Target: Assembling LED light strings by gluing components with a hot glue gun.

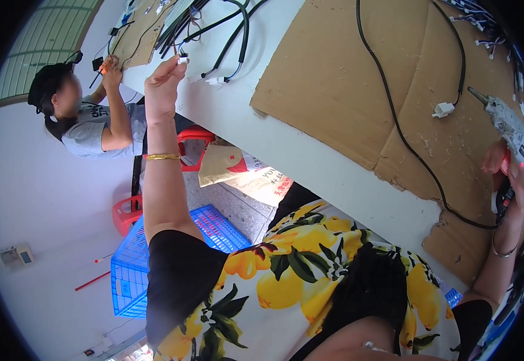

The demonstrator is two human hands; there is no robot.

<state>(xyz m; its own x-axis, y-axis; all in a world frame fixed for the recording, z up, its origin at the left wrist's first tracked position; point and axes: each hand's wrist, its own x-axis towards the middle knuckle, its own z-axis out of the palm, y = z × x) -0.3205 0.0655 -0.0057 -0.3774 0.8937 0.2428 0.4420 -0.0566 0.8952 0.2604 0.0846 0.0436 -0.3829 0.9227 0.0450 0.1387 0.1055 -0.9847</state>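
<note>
My left hand (164,84) reaches out to the far left, thumb and fingers pinched on a small white connector (182,60) with thin wires running from it. In my right hand (517,183), at the far right, is a hot glue gun (507,122) with a pale, stained body and a dark nozzle aimed up and left. The fingers wrap round its handle. A black cable (388,102) runs across the cardboard towards my right hand. Near the glue gun's nozzle lies a white plug (443,110) on the end of another black cable.
Brown cardboard (328,78), torn along its edge, covers much of the white table (214,114). Black sleeved cables (244,36) and a white connector (217,80) lie near my left hand. A co-worker (96,120) handles something orange. Blue crates (131,271) and red stools (196,141) stand below.
</note>
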